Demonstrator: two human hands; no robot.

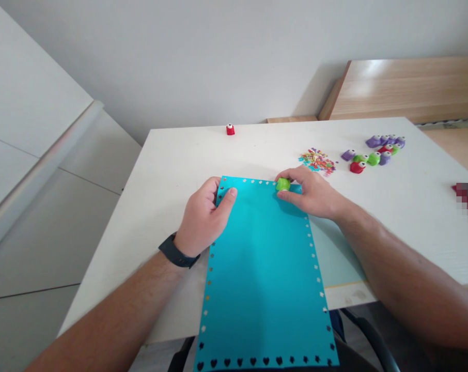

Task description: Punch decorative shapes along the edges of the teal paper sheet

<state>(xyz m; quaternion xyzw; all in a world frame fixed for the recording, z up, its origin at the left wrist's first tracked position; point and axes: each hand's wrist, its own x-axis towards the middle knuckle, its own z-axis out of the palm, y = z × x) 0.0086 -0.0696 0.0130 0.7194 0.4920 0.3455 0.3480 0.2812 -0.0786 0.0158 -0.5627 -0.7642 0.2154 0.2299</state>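
A turquoise sheet of paper (265, 268) extends over the table's front edge, with small hearts and flower shapes punched along its borders. My left hand (208, 214), wearing a dark wristband, grips its upper left edge, thumb on top and fingers underneath. At the upper right edge my right hand (311, 191) holds a green craft punch (283, 185) between thumb and fingers, the punch sitting on the sheet's border. Part of the top right corner is hidden by that hand.
Colourful punched paper bits (318, 161) lie in a pile beyond my right hand. Several purple, green and red punches (373, 158) are grouped at the right on the white table (149, 206). One red punch (230, 129) stands at the far edge.
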